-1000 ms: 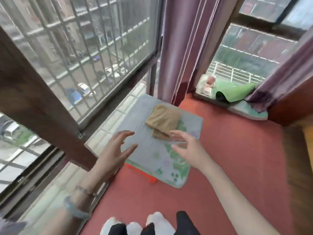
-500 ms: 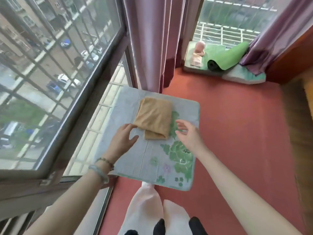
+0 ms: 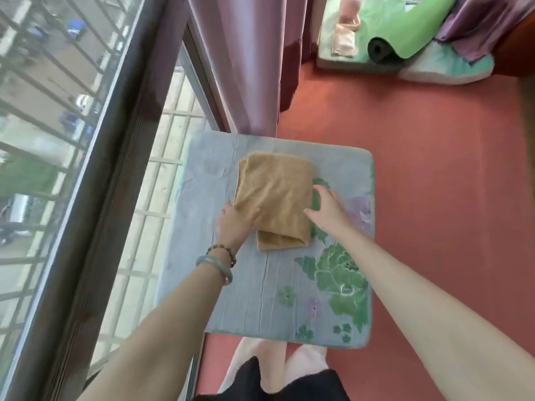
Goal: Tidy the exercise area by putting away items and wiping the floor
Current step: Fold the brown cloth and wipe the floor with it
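Position: the folded tan terry towel (image 3: 275, 198) lies between your two hands, on the far half of the pale grey-blue padded mat printed with green and purple flowers (image 3: 252, 299). That mat sits on the red floor (image 3: 434, 198), with its left edge against the barred window (image 3: 72, 140).

Left hand (image 3: 234, 224): it is at the towel's near left edge. The fingertips pass out of sight under the cloth and the thumb lies over the top, so you grip that edge. A pale green bangle (image 3: 214, 266) and a brown bead bracelet (image 3: 221, 251) ring this wrist.

Right hand (image 3: 330, 209): it is at the towel's right edge, palm down on the mat's green print. The fingers are straight and spread, and the thumb tip and forefinger tip touch the cloth; nothing is held.

Condition of the towel: folded to a rough rectangle and lying flat, turned slightly off the mat's edges. A lower layer shows past the upper one at the near end. The surface is nappy, plain in colour, and the far left corner is rounded by the fold.

Surroundings: a mauve curtain (image 3: 246, 53) hangs down to the mat's far edge. Well apart at the far end, a rolled green exercise mat (image 3: 405, 33) rests on a second floral pad (image 3: 445, 68), beside a pink cloth bundle (image 3: 346, 30)
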`<state>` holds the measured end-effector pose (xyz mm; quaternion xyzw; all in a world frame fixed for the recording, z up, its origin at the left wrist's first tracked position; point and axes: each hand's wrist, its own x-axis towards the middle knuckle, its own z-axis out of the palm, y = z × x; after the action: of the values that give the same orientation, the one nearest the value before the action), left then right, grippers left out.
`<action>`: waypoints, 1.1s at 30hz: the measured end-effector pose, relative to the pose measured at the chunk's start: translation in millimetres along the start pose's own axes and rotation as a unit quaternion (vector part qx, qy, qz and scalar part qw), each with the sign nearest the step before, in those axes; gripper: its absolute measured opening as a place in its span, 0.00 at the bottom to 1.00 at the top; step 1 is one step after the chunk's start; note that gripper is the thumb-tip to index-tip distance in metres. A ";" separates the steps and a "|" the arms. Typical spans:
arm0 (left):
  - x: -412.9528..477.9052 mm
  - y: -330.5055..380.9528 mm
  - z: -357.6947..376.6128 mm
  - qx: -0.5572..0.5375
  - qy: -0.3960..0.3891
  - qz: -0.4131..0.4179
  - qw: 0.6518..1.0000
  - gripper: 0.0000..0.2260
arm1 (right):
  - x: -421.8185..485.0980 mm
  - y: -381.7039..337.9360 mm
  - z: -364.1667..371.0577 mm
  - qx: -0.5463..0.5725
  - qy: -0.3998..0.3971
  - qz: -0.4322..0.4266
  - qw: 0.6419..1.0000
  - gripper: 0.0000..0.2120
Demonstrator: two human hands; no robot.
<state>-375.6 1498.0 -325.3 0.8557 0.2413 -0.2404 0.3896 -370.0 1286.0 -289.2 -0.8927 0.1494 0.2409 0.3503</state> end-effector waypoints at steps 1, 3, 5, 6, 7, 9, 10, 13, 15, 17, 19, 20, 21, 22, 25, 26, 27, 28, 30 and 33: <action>5.4 0.8 4.3 -0.033 0.003 -0.011 0.999 0.37 | 7.4 -1.0 0.8 0.011 -0.005 0.007 1.000 0.32; 9.9 6.1 10.7 -0.069 -0.002 -0.021 0.997 0.31 | 19.9 -2.9 -0.2 0.023 -0.013 0.015 1.000 0.34; 9.1 13.4 14.1 -0.045 -0.021 -0.001 0.999 0.20 | 26.0 -4.6 -2.0 0.018 -0.023 0.018 0.999 0.35; 6.3 17.2 13.7 -0.040 -0.022 0.020 0.999 0.15 | 25.8 -5.6 -3.2 0.017 -0.024 0.018 0.999 0.34; 2.0 21.4 12.2 -0.051 -0.018 0.043 0.998 0.12 | 23.4 -6.7 -4.9 0.018 -0.022 0.017 0.999 0.33; -10.3 34.5 4.6 -0.106 -0.016 0.084 0.991 0.07 | 15.4 -9.2 -12.9 0.023 -0.005 0.008 1.000 0.31; -20.2 44.1 -2.5 -0.134 -0.024 0.106 0.985 0.04 | 9.7 -10.9 -19.0 0.024 0.006 0.001 1.000 0.30; -58.7 79.0 -28.2 -0.203 -0.073 0.185 0.959 0.03 | -10.5 -16.0 -43.9 0.043 0.035 -0.034 0.998 0.28; -84.9 102.9 -49.4 -0.237 -0.115 0.218 0.940 0.06 | -27.9 -21.4 -65.2 0.055 0.047 -0.056 0.996 0.28; -107.1 125.1 -71.7 -0.268 -0.154 0.235 0.921 0.10 | -46.3 -26.7 -87.3 0.079 0.049 -0.072 0.993 0.30; -131.0 147.2 -92.8 -0.307 -0.204 0.232 0.900 0.11 | -69.0 -33.1 -109.2 0.097 0.052 -0.085 0.990 0.33; -143.8 158.4 -101.3 -0.327 -0.231 0.227 0.888 0.07 | -81.6 -35.3 -119.7 0.108 0.049 -0.091 0.989 0.35; -159.9 171.0 -109.5 -0.344 -0.252 0.226 0.876 0.02 | -95.0 -36.6 -129.6 0.121 0.040 -0.092 0.988 0.38; -172.9 180.9 -115.6 -0.353 -0.262 0.227 0.869 0.05 | -109.0 -37.1 -139.7 0.134 0.028 -0.088 0.987 0.42; -219.4 206.3 -124.5 -0.357 -0.284 0.236 0.858 0.10 | -155.4 -31.1 -170.6 0.168 -0.029 -0.058 0.984 0.48; -233.7 212.5 -124.2 -0.357 -0.298 0.239 0.852 0.11 | -173.3 -26.5 -180.6 0.168 -0.049 -0.056 0.983 0.47; -249.2 218.9 -121.2 -0.357 -0.314 0.239 0.847 0.14 | -192.4 -19.7 -189.9 0.168 -0.058 -0.058 0.982 0.44; -261.5 224.2 -117.3 -0.356 -0.341 0.239 0.836 0.17 | -212.4 -13.0 -197.9 0.176 -0.057 -0.061 0.981 0.38; -292.5 233.7 -104.0 -0.356 -0.402 0.244 0.808 0.16 | -256.0 3.5 -210.0 0.211 -0.024 -0.062 0.975 0.29; -338.4 240.4 -74.4 -0.360 -0.443 0.248 0.783 0.21 | -316.5 43.7 -216.2 0.271 0.036 -0.048 0.961 0.31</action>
<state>-474.5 1340.4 53.2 0.4830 -0.1096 -0.3833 0.7796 -584.4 1135.2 -6.2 -0.7786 0.1781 0.1421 0.5847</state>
